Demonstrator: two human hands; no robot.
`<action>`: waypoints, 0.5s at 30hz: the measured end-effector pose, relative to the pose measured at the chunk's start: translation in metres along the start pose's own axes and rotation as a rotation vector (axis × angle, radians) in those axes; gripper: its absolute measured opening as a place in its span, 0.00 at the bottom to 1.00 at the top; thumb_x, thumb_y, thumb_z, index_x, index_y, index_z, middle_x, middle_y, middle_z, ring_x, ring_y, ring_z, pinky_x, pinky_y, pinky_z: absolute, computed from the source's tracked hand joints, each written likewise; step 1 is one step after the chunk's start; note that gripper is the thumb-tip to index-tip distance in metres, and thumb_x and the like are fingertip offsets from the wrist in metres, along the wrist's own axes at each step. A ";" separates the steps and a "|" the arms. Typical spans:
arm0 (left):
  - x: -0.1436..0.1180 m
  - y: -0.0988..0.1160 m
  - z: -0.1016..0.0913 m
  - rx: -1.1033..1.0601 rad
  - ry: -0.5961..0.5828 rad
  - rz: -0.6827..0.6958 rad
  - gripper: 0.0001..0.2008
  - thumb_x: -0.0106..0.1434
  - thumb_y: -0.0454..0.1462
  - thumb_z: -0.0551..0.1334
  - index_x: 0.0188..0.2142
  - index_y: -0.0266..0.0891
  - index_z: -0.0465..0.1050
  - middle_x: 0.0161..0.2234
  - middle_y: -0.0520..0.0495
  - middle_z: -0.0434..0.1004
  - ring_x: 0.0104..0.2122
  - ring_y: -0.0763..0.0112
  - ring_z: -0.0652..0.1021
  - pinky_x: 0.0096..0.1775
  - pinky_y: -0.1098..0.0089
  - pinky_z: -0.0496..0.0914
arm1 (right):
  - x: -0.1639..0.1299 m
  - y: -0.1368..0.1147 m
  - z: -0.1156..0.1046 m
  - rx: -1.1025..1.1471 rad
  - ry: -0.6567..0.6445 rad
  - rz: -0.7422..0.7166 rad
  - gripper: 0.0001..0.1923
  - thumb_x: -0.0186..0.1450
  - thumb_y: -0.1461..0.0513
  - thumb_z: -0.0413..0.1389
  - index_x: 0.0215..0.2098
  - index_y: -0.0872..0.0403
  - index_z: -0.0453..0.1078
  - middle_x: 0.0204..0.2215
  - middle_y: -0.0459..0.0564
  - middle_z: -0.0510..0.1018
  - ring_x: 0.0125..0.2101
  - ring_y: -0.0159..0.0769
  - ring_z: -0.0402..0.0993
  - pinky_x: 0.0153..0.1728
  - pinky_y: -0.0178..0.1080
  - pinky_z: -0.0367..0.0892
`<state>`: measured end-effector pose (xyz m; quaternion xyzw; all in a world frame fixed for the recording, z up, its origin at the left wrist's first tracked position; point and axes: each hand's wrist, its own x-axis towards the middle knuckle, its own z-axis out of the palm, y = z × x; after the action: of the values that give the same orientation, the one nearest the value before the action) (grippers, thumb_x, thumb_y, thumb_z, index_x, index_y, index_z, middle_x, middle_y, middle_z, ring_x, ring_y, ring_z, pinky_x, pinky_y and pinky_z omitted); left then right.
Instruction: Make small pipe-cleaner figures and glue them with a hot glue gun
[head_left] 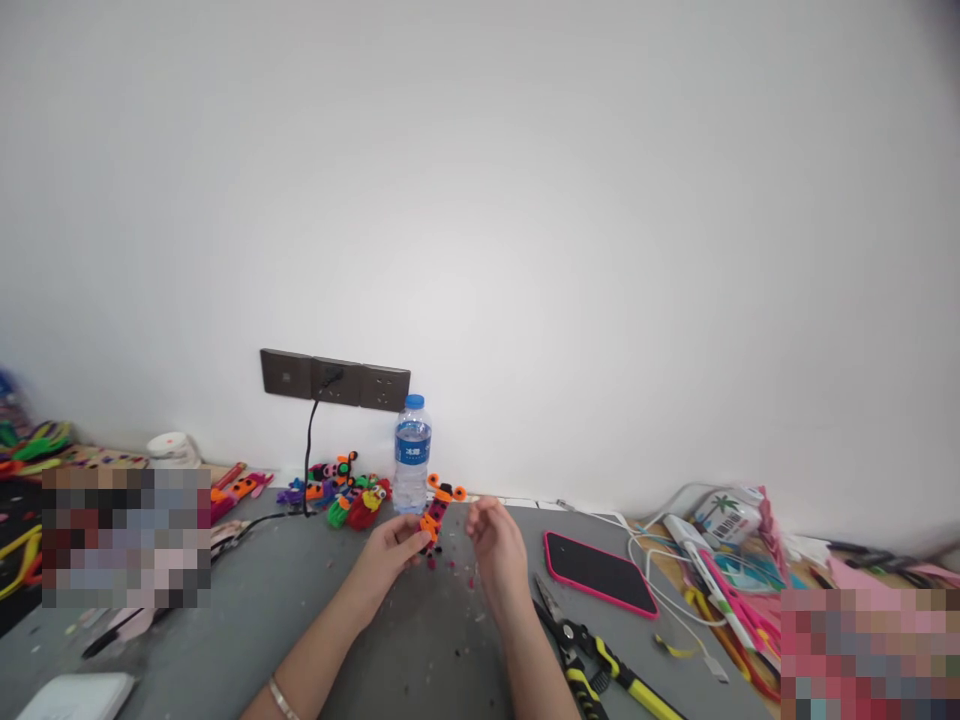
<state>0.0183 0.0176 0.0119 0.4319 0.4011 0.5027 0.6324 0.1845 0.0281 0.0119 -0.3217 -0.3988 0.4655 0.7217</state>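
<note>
Orange-and-black pipe-cleaner figure (433, 522) pinched in left hand (390, 552); right hand (495, 545) loosely curled, empty.

Left hand (390, 553) and right hand (496, 545) over the table (420, 660), a pipe-cleaner figure (435, 515) between them. Behind the left hand: water bottle (412, 455), with more figures (341, 495) to its left. Right of the right hand: phone (600, 572); pliers (592, 655) nearer, before it.

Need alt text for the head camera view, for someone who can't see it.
The left hand holds a small orange pipe-cleaner figure above a grey table, the right hand open beside it. Behind stand a water bottle and more colourful figures; a pink-cased phone and yellow-handled cutters lie right.
</note>
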 end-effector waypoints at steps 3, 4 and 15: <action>0.003 -0.002 -0.005 -0.032 0.041 -0.021 0.22 0.44 0.49 0.74 0.33 0.38 0.79 0.28 0.50 0.78 0.28 0.73 0.75 0.30 0.74 0.67 | 0.003 -0.009 -0.010 0.068 0.120 -0.129 0.12 0.59 0.59 0.51 0.22 0.50 0.53 0.17 0.38 0.55 0.17 0.30 0.53 0.21 0.33 0.55; 0.004 -0.002 -0.006 -0.039 0.050 -0.022 0.22 0.43 0.49 0.74 0.33 0.38 0.79 0.28 0.50 0.79 0.29 0.73 0.75 0.30 0.74 0.67 | 0.003 -0.014 -0.012 0.087 0.147 -0.161 0.11 0.59 0.60 0.50 0.22 0.50 0.52 0.17 0.38 0.54 0.17 0.30 0.51 0.20 0.33 0.54; 0.016 -0.015 0.001 -0.060 -0.009 0.026 0.21 0.39 0.48 0.75 0.28 0.37 0.77 0.21 0.53 0.74 0.22 0.73 0.70 0.25 0.74 0.62 | -0.037 -0.025 0.071 0.179 -0.035 -0.168 0.10 0.64 0.59 0.51 0.27 0.50 0.56 0.16 0.37 0.58 0.18 0.30 0.53 0.23 0.33 0.55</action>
<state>0.0265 0.0309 -0.0027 0.4200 0.3774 0.5207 0.6404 0.1230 -0.0086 0.0561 -0.2133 -0.3934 0.4427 0.7770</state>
